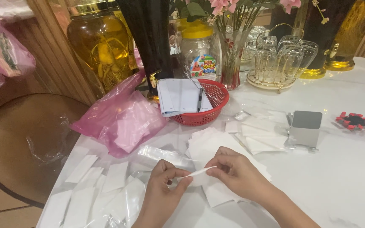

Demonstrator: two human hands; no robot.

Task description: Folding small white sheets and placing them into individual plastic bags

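Fingertips of the left hand [162, 179] and right hand [233, 169] pinch a thin white sheet [197, 172] stretched between them, above a pile of white pads [210, 145]. Clear flat packets [106, 190] lie left of the fingers. Beyond sit a pink plastic bag [123, 118] and a red basket [210, 107].
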